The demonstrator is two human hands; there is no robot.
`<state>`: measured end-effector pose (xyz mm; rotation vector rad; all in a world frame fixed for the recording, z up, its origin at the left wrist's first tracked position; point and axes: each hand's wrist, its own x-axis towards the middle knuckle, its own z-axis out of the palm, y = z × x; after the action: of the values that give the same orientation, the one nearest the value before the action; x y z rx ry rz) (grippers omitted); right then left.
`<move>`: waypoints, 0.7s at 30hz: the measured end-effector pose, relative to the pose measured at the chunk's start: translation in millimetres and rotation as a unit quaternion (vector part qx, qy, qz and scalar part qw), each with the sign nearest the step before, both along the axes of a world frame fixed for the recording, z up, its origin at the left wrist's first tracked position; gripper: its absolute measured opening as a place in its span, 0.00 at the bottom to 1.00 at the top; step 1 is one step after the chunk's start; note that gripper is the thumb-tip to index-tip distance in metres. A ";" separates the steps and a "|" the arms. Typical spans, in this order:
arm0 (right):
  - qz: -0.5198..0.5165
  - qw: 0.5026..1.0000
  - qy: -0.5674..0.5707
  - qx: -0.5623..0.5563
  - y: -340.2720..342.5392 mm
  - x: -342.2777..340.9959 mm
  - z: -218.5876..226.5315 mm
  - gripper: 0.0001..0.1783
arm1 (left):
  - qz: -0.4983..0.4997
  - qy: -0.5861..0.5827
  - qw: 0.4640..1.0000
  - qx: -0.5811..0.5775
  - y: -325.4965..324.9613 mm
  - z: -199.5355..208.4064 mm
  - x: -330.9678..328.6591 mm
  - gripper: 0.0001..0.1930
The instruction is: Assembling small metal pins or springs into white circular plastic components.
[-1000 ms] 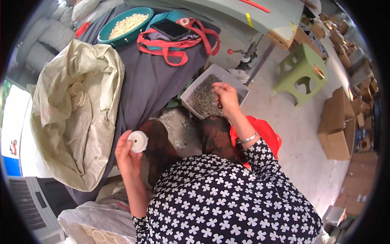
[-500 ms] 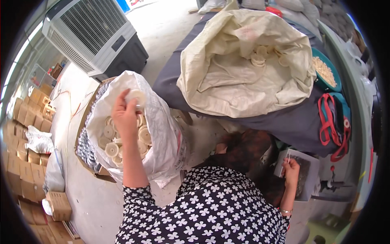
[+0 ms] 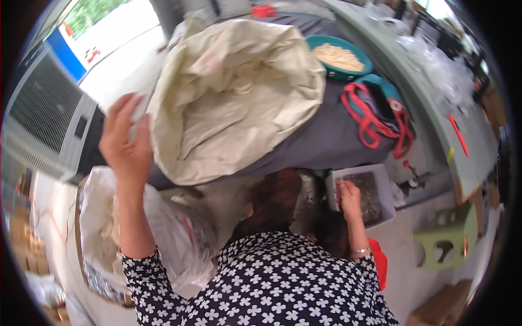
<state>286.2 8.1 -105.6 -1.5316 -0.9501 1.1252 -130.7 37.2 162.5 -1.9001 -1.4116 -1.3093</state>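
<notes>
My left hand [image 3: 128, 136] is raised beside the left rim of a large beige woven sack [image 3: 234, 130]. Its fingers are curled around a pale round plastic piece [image 3: 139, 108], blurred by motion. A few similar round pieces [image 3: 242, 85] lie inside the beige sack. Below my left forearm stands a white woven sack [image 3: 168, 233] holding more pale pieces [image 3: 110, 231]. My right hand [image 3: 349, 198] is closed, fingertips pinched, at the left side of a grey-white box [image 3: 387, 198] with many small dark metal-looking bits inside. What the pinch holds is too small to make out.
A teal basket [image 3: 359, 69] of small pale pieces sits right of the beige sack. Beside it lies a teal bag with red straps [image 3: 370, 122]. A large air cooler [image 3: 46, 108] stands left, a green stool [image 3: 446, 239] right. A grey bench [image 3: 413, 81] runs along the right.
My left hand has lifted from over the white sack to the beige sack's left rim. The view has turned to the right. My right hand stays at the box, fingers still pinched.
</notes>
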 end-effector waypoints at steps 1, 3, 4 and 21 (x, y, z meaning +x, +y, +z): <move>-0.005 1.000 0.011 -0.002 0.4 1.2 -1.3 0.11 | -0.070 0.007 0.997 -0.039 11.9 4.1 24.5 0.14; -0.005 1.000 0.005 0.012 -3.3 7.7 -6.2 0.10 | -0.183 0.019 0.973 -0.138 48.9 -5.6 70.9 0.13; -0.009 1.000 -0.002 0.015 -5.0 8.7 -4.7 0.09 | -0.222 0.027 0.955 -0.197 73.1 -17.1 88.2 0.12; -0.030 0.998 -0.055 0.009 0.0 4.5 -6.7 0.07 | 0.000 0.046 0.931 -0.362 237.2 -132.4 85.2 0.27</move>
<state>290.7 8.2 -112.3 -1.6103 -0.9790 0.9960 -45.5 274.3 30.1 -2.3553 -2.0269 -0.7130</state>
